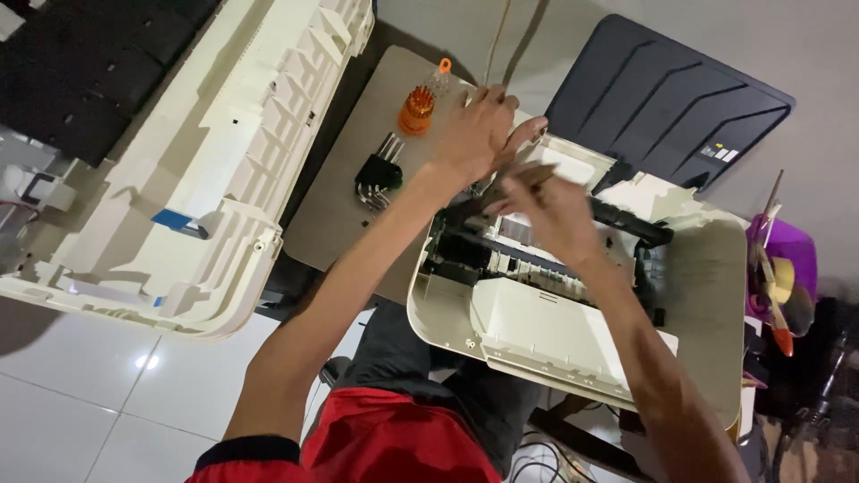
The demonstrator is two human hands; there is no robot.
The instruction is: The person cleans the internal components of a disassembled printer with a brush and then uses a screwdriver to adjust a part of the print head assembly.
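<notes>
An opened cream printer body [537, 331] rests on a low brown board [335, 215] in front of me, its black inner frame [626, 222] exposed. My left hand [474, 134] lies on the printer's far edge with fingers curled; whether it grips anything is unclear. My right hand [546, 210] is blurred over the black frame, fingers bent down into the mechanism. Whether it holds a part is hidden.
A removed cream printer cover [224, 152] lies upside down on the left over the white tiled floor [107, 402]. An orange screwdriver bit holder [416, 109] and a black hex key set [378, 174] sit on the board. A dark paper tray [662, 98] stands behind; a purple container [787, 259] of tools is at right.
</notes>
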